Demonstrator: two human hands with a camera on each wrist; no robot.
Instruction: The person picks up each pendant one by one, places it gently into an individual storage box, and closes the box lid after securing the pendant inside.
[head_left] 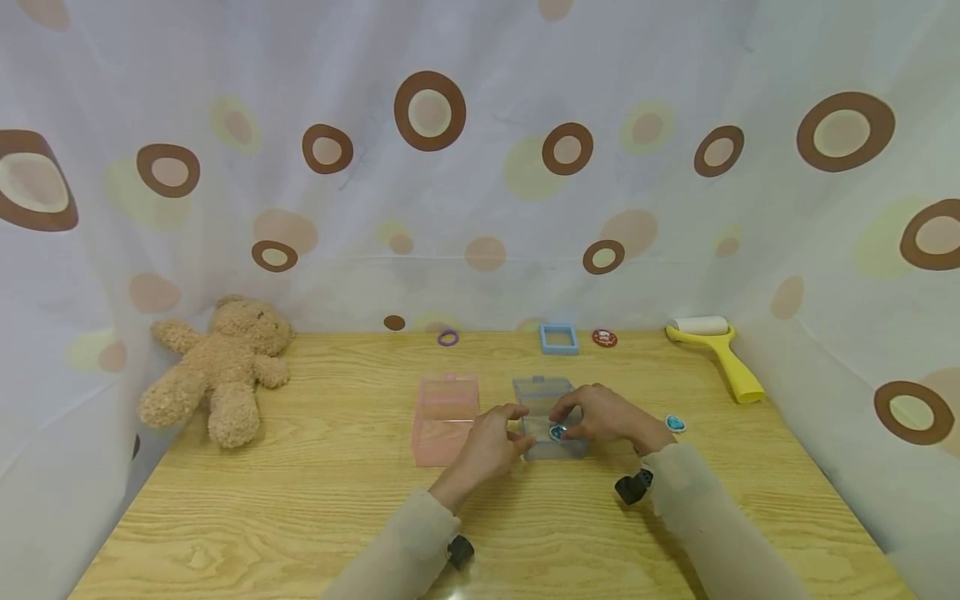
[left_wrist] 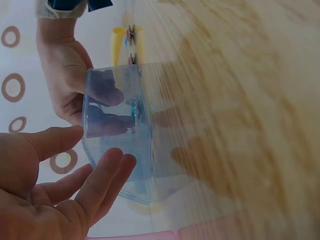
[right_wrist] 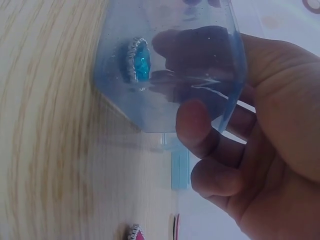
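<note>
A clear blue plastic box (head_left: 542, 390) stands open at the middle of the wooden table (head_left: 300, 500). A small round blue glittery badge (head_left: 557, 432) lies inside it, also visible through the wall (right_wrist: 137, 67) (left_wrist: 136, 111). My right hand (head_left: 581, 419) reaches over the box's right side. Its fingers are inside and its thumb (right_wrist: 195, 125) outside, pinching the wall. My left hand (head_left: 516, 432) is at the box's left side with nearly straight fingers (left_wrist: 107, 175) against the edge of the box (left_wrist: 115, 130).
A pink box (head_left: 445, 417) sits just left of the blue one. A second blue badge (head_left: 676, 424) lies to the right. Along the back are a purple ring (head_left: 447, 337), blue frame (head_left: 559, 338), red badge (head_left: 603, 337) and yellow lint roller (head_left: 720, 350). A teddy bear (head_left: 221, 367) lies at the left.
</note>
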